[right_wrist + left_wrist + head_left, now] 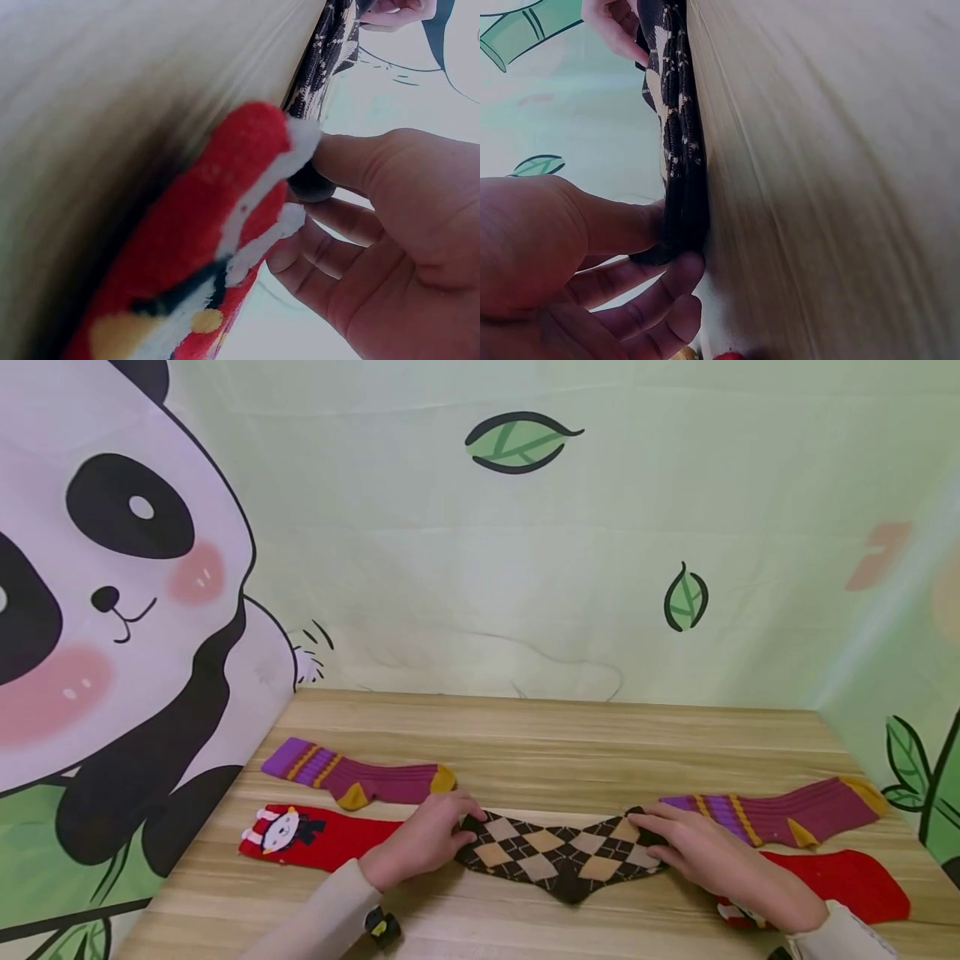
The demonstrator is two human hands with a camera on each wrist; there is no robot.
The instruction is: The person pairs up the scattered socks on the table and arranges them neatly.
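A black, tan and beige argyle sock (542, 853) lies stretched sideways on the wooden table, its dark heel towards me. My left hand (422, 842) pinches its dark left end between thumb and fingers; the left wrist view shows the sock (676, 150) edge-on at the table surface. At the other end, my right hand (716, 858) pinches the dark right end. In the right wrist view a red sock (202, 195) with a white figure partly hides the argyle sock (322, 60).
Purple-and-maroon socks with mustard toes lie behind, one at left (390, 782) and one at right (810, 810). Red socks lie partly under or behind my hands, at left (341, 839) and right (855, 885). A panda-printed backdrop (420, 560) encloses the wooden table (540, 731).
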